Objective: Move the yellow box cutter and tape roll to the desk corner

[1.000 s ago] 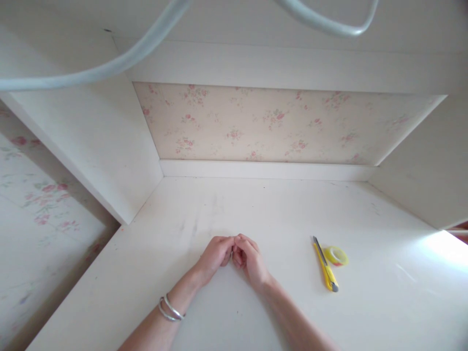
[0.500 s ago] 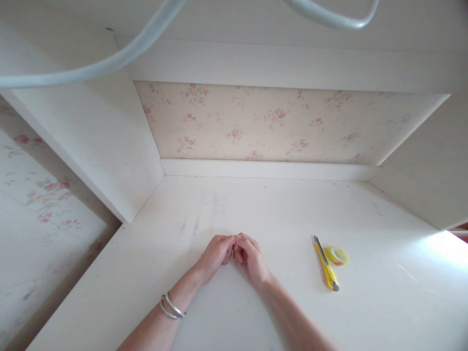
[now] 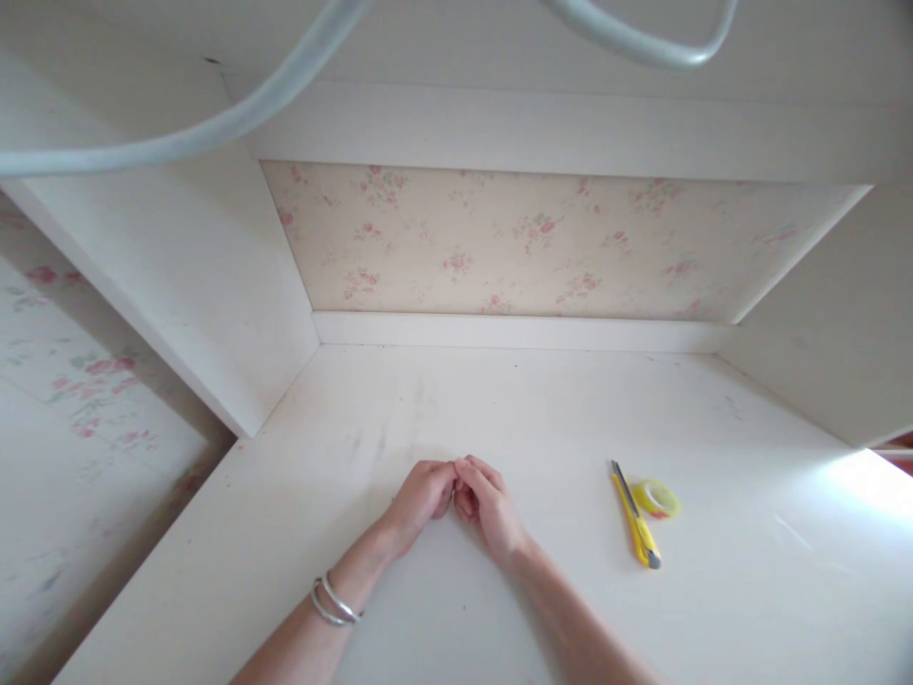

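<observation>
On the white desk (image 3: 499, 409), my left hand (image 3: 424, 495) and my right hand (image 3: 492, 506) rest with their fingertips meeting. The fingers of both are curled closed, and whatever lies inside them, if anything, is hidden. Two silver bangles (image 3: 335, 601) circle my left wrist. Off to the right of my right hand lies a yellow utility knife (image 3: 637, 523), its blade end pointing away from me. Against the knife's right side sits a roll of yellow tape (image 3: 657, 499), touching or nearly touching it.
White side panels (image 3: 178, 276) stand left and right of the desk, with a floral-papered wall (image 3: 499, 243) behind. A pale curved tube (image 3: 235, 119) crosses the upper left, close to the camera. Bright light falls on the desk's right edge.
The view has shifted very slightly. Both hands, the utility knife and the tape keep their places.
</observation>
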The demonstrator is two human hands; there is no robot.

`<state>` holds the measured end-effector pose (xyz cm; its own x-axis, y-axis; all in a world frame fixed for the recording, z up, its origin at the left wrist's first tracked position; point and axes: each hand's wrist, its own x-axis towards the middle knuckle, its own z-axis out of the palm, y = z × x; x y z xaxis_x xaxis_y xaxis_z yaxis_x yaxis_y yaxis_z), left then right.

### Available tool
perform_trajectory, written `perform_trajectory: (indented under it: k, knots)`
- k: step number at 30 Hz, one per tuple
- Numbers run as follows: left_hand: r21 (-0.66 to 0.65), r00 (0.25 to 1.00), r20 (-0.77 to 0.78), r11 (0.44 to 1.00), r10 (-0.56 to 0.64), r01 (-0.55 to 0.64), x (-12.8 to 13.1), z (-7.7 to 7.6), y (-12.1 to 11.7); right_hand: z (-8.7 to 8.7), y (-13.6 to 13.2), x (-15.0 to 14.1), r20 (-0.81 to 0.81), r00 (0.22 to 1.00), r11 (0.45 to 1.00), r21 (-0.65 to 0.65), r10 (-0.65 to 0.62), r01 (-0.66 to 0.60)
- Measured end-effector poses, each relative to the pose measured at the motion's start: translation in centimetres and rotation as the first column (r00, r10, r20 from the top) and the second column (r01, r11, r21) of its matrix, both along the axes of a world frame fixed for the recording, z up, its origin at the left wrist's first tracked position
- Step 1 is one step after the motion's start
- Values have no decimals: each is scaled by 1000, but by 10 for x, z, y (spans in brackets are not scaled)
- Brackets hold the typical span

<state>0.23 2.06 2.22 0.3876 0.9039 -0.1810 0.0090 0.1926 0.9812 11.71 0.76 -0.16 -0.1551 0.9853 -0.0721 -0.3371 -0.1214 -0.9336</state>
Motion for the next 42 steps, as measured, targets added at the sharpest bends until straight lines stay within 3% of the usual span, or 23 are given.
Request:
perform_trajectory:
  k: [20, 31, 42]
  knots:
    - [-9, 1000, -21, 1000, 7, -7, -1, -6, 2, -1, 0, 0, 21, 1000, 1000, 10, -1, 1]
    - [-27, 1000, -13, 1000, 10, -10, 2, 3, 0, -1, 0, 0, 48, 999, 1000, 15, -4, 3]
    - [-35, 999, -38, 999, 9, -10, 0, -3, 1, 4, 0, -1, 54, 999, 1000, 14, -1, 0]
